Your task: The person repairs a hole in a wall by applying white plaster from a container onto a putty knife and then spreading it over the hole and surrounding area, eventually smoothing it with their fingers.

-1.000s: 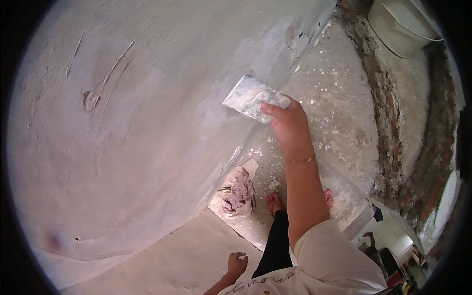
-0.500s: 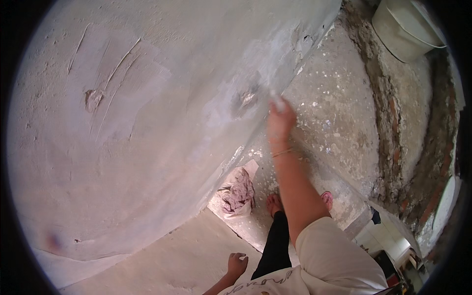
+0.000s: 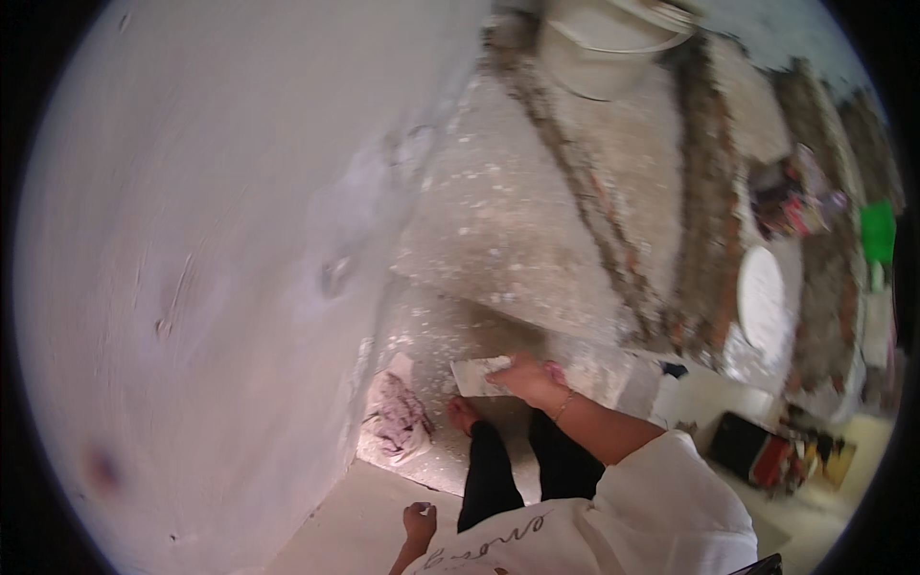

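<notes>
Compared with half a second ago, your right hand (image 3: 525, 379) has withdrawn from the wall's lower edge and now stands above the floor (image 3: 479, 230), near your feet. Your view has swung right, bringing the white oval piece (image 3: 762, 297) fully into frame. The right hand is closed on one end of the scraper (image 3: 474, 376), a flat, pale, rectangular plate with its free end directed left, clear of the wall (image 3: 240, 192). Your left hand (image 3: 419, 520) is lowered, fingers loosely curled; you cannot tell whether it grips anything. The wall is matt plaster with ridged streaks and a rough patch (image 3: 337, 275). The floor is speckled white. A crumpled, pinkish bundle (image 3: 398, 417) lies beside the wall; a rounded, off-white bucket (image 3: 594, 72) stands farther off.
</notes>
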Demonstrator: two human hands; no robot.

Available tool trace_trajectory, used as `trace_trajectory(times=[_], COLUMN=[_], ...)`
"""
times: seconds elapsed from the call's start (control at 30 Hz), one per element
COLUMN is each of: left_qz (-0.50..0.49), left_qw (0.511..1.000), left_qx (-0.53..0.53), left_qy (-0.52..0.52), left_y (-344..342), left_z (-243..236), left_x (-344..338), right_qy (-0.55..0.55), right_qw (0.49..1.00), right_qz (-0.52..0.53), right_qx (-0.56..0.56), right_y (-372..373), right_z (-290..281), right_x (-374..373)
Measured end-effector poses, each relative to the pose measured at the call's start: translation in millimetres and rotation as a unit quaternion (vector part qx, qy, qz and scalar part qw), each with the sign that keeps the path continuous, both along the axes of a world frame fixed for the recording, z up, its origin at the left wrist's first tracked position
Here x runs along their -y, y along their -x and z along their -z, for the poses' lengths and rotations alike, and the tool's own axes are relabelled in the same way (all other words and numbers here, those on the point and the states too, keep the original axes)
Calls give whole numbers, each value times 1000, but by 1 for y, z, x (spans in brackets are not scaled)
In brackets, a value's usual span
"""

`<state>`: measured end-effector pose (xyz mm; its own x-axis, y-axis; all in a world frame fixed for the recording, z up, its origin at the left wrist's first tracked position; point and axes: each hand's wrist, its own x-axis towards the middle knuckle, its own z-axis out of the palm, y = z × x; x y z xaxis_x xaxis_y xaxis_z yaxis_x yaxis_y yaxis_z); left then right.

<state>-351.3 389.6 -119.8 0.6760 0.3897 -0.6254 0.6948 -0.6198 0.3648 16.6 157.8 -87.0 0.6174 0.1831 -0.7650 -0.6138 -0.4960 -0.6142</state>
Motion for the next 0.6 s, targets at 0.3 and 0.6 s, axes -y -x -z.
trace_trajectory(times=[0.3,0.6], left_qz=[185,274], left_qw=[981,910], left_qx=[55,224], left_qy=[27,216], left_y=[-65,-352], left_z=[30,-79], left_x=[-11,212], right_qy=[-32,430], right_qw=[961,830], right_qz=[261,175], right_qx=[80,310], right_y=[12,-8], right_z=[-194,-257], right_x=[256,414])
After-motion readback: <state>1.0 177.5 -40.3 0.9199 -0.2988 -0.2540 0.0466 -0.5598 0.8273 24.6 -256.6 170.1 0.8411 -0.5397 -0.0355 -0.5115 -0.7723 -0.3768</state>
